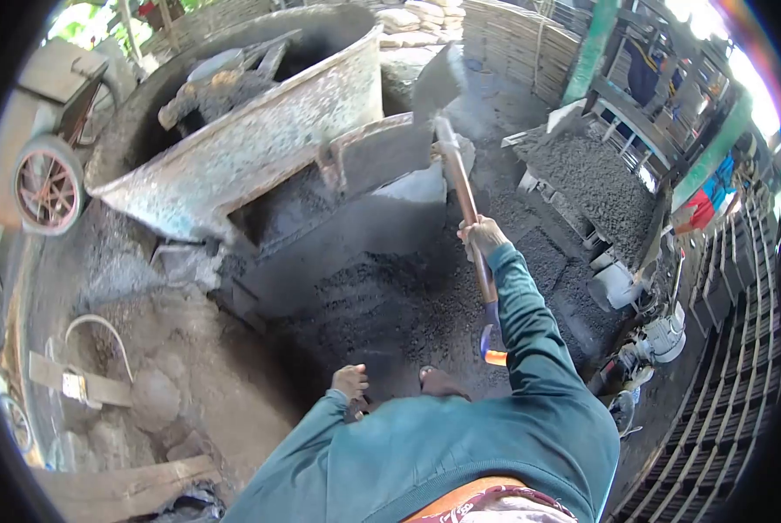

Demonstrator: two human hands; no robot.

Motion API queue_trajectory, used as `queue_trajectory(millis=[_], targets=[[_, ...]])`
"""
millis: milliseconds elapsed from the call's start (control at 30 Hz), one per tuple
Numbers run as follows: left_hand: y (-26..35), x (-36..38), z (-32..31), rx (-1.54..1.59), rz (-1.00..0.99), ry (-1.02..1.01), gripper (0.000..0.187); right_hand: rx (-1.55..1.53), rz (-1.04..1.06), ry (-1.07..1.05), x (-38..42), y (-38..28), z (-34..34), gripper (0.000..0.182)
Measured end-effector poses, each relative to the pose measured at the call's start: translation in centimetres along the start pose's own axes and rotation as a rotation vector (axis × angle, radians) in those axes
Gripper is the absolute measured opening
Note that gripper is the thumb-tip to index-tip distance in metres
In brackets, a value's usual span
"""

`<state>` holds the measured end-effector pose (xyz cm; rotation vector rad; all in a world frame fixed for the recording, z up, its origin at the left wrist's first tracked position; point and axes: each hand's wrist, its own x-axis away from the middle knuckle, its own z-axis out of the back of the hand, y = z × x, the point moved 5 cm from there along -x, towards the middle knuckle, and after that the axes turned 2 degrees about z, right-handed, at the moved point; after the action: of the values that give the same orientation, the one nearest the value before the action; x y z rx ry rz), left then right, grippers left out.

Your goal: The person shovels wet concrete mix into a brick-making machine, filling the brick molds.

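Stretched out in front of me, my right hand (482, 235) is wrapped around the wooden shaft of a shovel (462, 179). Its grey blade (440, 83) is raised and points away, beside the rim of a large round mixer drum. The blue handle end with an orange grip hangs below my right forearm. Low and near my body, my left hand (349, 382) has its fingers curled, with nothing visible in them. Dark, damp cement-like mix (382, 288) lies on the ground ahead of my feet.
The weathered mixer drum (260, 126) stands at the upper left, near a spoked wheel (48, 185). On the right are a bed heaped with dark mix (591, 179), a motor-like machine (665, 338) and slatted racks (713, 375). Stacked sacks (421, 19) sit at the back.
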<state>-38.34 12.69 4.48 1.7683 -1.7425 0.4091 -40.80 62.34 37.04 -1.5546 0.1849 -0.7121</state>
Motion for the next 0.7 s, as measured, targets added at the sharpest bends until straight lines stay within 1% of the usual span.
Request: queue_trajectory(millis=[33,100,133,167,200,233,267,300,333,367,433,500,533,567,600,633,667,700], targets=[[-0.5,2.8,2.5,0.245,0.015,-0.348,0.018,0.037,-0.061,-0.042,0.0,0.3,-1.6,0.022],[-1.6,10.9,5.8,-0.088,-0.012,-0.141,0.018,0.090,0.011,-0.026,0.3,1.3,-3.7,0.022],[-0.8,14.3,7.5,-0.265,-0.029,-0.036,0.021,0.111,0.059,-0.016,0.4,1.1,-4.6,0.022],[-2.5,15.7,12.0,0.362,-0.005,-0.171,0.023,0.148,0.016,-0.007,2.0,1.0,-5.3,0.022],[-3.3,18.2,14.5,0.402,-0.092,-0.169,0.026,0.339,0.169,0.106,3.0,1.4,-5.3,0.022],[-3.4,21.6,15.8,-0.010,-0.315,0.493,0.027,0.531,0.316,0.227,4.1,2.5,-5.2,0.023],[-3.7,24.1,14.7,0.017,-0.288,0.636,0.028,0.725,0.457,0.356,5.6,3.3,-4.9,0.024],[-3.5,26.5,13.1,0.038,-0.257,0.778,0.030,0.810,0.347,0.472,8.3,3.2,-4.9,0.025],[-3.1,27.7,12.1,0.056,-0.227,0.921,0.031,0.890,0.231,0.587,12.0,1.8,-5.7,0.026],[-2.3,27.4,11.0,0.058,-0.228,0.896,0.031,0.962,0.108,0.700,14.7,1.4,-6.0,0.027],[-0.7,26.8,9.1,0.055,-0.220,0.853,0.031,1.009,0.180,0.807,17.9,3.6,-5.6,0.028],[2.0,22.7,7.2,0.024,-0.149,0.569,0.029,1.051,0.228,0.882,21.2,5.5,-5.6,0.031],[3.3,19.1,5.7,0.087,-0.116,0.294,0.030,1.059,0.267,0.878,22.7,5.8,-6.0,0.031],[5.5,18.7,-2.8,0.004,-0.182,0.418,0.032,1.070,0.305,0.867,24.5,5.8,-6.6,0.031],[6.8,14.4,-3.9,-0.024,-0.153,0.114,0.030,1.080,0.340,0.849,26.3,5.7,-7.2,0.031],[8.1,11.5,-6.9,-0.175,-0.105,-0.213,0.028,1.045,0.309,0.784,27.6,6.0,-7.7,0.035],[9.1,11.9,-14.1,-0.382,-0.181,0.000,0.029,1.046,0.277,0.678,28.7,6.0,-8.3,0.034],[8.8,9.9,-17.7,-0.296,-0.225,-0.091,0.040,1.038,0.243,0.571,29.7,5.8,-8.9,0.033]])
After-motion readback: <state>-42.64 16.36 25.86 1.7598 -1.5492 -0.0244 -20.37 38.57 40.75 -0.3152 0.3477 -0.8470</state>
